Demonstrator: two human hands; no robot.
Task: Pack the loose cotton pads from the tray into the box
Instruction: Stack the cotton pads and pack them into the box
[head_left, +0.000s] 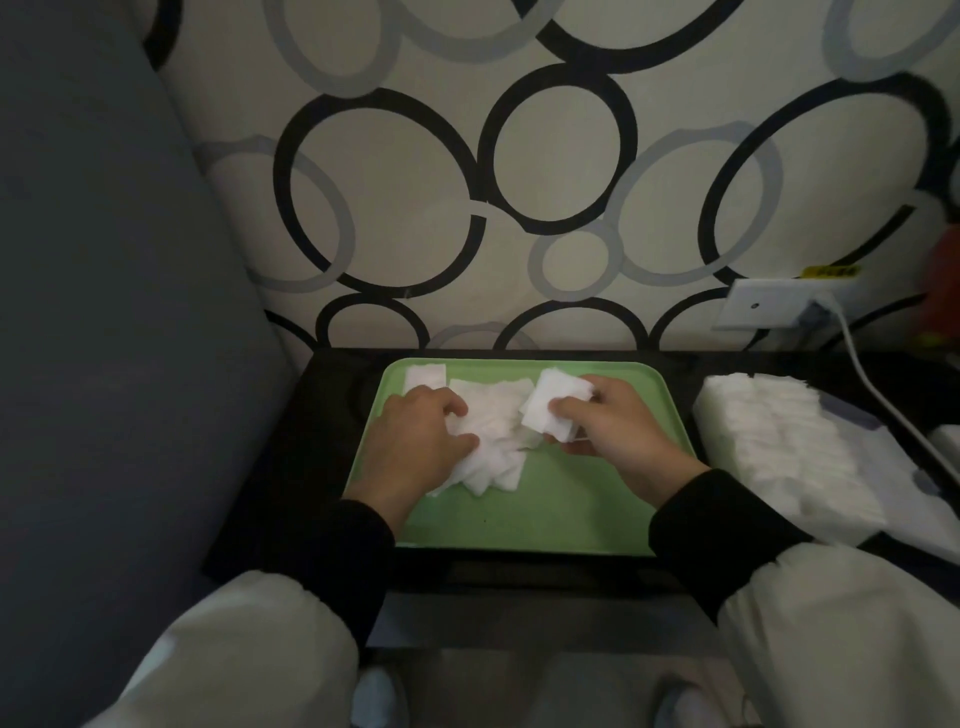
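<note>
A green tray (545, 514) lies on a dark low table in front of me. Several loose white square cotton pads (493, 426) lie heaped in the tray's left middle, and one lone pad (425, 375) lies at its far left corner. My left hand (415, 441) rests on the heap, fingers curled over the pads. My right hand (613, 426) pinches a small stack of pads (553, 408) between thumb and fingers, just above the heap's right side. To the right of the tray stands the box (779, 447), filled with rows of white pads.
A patterned wall rises right behind the table. A wall socket (774, 306) with a white cable (883, 400) running down sits at the far right, past the box. A grey cushion (104, 312) fills the left side. My knees are below the table's near edge.
</note>
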